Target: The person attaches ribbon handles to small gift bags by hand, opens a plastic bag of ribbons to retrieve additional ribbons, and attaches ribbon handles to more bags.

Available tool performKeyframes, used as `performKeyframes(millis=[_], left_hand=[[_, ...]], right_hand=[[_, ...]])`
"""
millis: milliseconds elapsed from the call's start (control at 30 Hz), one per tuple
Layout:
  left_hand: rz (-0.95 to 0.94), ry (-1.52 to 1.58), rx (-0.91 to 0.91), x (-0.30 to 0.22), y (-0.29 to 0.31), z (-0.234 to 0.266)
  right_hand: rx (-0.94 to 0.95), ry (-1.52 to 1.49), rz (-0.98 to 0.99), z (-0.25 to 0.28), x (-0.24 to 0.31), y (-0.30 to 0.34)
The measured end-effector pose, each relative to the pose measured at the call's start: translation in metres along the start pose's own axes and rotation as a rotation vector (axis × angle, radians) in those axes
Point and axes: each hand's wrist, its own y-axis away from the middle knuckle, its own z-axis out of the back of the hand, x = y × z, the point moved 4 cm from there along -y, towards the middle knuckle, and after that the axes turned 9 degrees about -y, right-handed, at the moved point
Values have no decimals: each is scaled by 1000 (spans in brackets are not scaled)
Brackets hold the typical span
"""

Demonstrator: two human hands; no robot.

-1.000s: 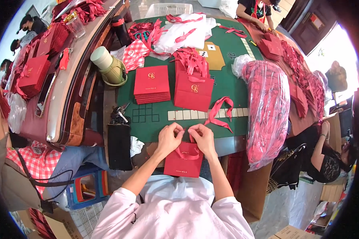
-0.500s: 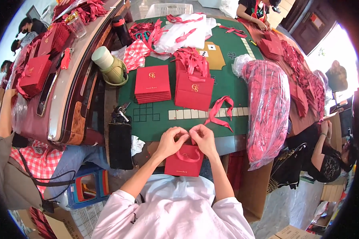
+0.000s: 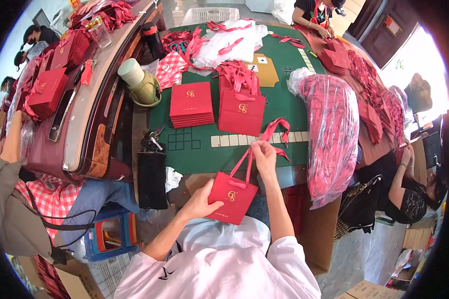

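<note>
A small red paper gift bag (image 3: 230, 199) with gold print is tilted above my lap. My left hand (image 3: 198, 202) grips its left edge, thumb across the front. Raised over the table edge, my right hand (image 3: 264, 155) pinches the bag's ribbon handle (image 3: 241, 164) and pulls it taut upward. Another ribbon loop lies slack across the bag's front. Past my right hand, a loose red ribbon (image 3: 275, 128) lies on the green table mat (image 3: 184, 162). Farther off are a stack of flat red bags (image 3: 191, 107) and a second pile of bags (image 3: 242, 114) topped with ribbons.
A plastic-wrapped red bundle (image 3: 332, 134) fills the table's right side. At the left stand a green flask (image 3: 137, 82) and a black bottle (image 3: 153, 40); a black pouch (image 3: 152, 179) hangs by the edge. Other people sit at neighbouring tables with red bags. A cardboard box (image 3: 324, 234) stands at my right.
My hands have parted. The left has moved down to the bag's side, and the right has risen, drawing the handle up. The bag has tilted.
</note>
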Motion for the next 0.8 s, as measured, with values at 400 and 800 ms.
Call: performKeyframes(millis=[400, 800], left_hand=[[90, 78, -61, 16, 8, 35], [-14, -821, -476, -76, -31, 42]], right_hand=[[-22, 154, 75, 1, 3, 17], [-57, 598, 402, 13, 35, 45]])
